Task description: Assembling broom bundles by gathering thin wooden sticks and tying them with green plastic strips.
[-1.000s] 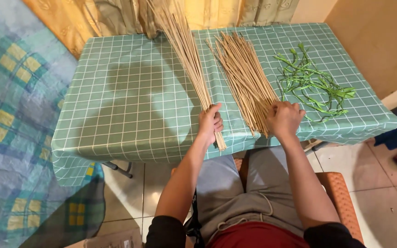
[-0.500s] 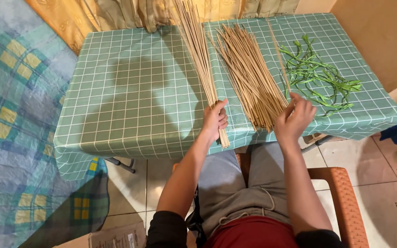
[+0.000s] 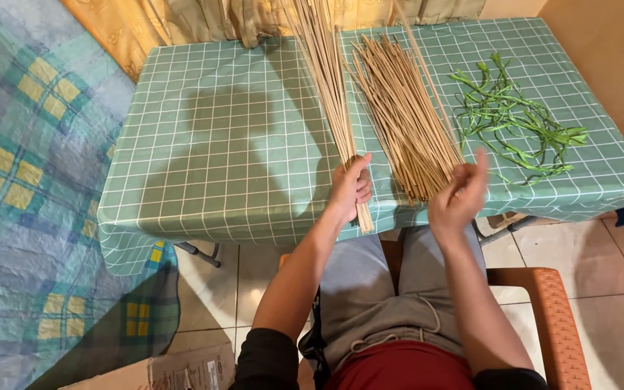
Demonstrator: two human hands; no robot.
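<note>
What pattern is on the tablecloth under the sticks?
The tablecloth is green with a white grid of squares, seen in the head view.

Plenty of open room on the left half of the desk [image 3: 211,159], just bare checked cloth there. The middle is blocked by the long stick bundle [image 3: 324,79] and the loose stick pile [image 3: 406,115] just beside it, narrow lane between them. Green strips [image 3: 514,123] clutter the right side, and curtains [image 3: 204,18] close off the back edge.
</note>
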